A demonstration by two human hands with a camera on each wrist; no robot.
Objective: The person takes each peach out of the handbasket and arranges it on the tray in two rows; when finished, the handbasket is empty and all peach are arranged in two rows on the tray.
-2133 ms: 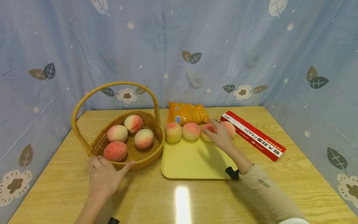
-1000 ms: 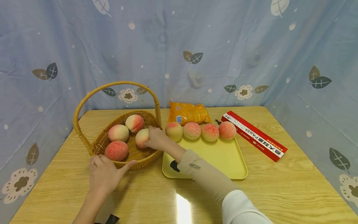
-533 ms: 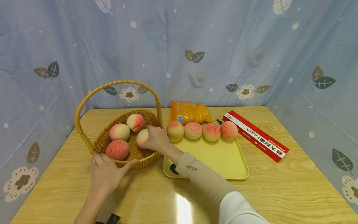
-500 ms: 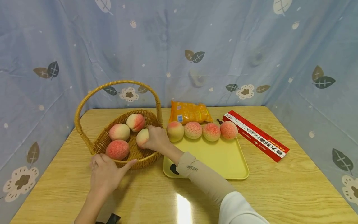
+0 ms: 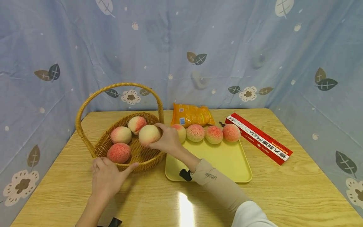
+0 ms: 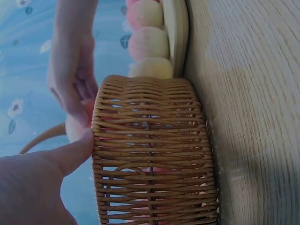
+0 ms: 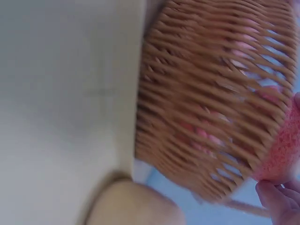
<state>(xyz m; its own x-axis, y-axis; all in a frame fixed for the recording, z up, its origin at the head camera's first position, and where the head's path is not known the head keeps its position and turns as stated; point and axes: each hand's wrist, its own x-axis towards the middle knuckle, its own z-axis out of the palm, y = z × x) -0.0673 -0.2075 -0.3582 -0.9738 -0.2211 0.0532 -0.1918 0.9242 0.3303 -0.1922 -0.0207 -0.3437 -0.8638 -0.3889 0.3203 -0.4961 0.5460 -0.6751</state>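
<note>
Wooden table [image 5: 283, 195]; centre-left, right hand [image 5: 169, 141] grips peach [image 5: 148, 135] over wicker basket [image 5: 151, 163].
Loosening could drop it; left hand [image 5: 107, 177] seemingly grips basket.

A wood-grain desk [image 5: 158, 195] carries a wicker basket [image 5: 153, 161], yellow tray [image 5: 218, 160], orange packet [image 5: 191, 116] and red pasta box [image 5: 259, 138].

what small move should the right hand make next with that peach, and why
Probably the right hand should carry its peach over the rim of the wicker basket toward the yellow tray. The peach is gripped and shows above the rim in the left wrist view, and the tray has bare surface in front of its row of four peaches.
</note>
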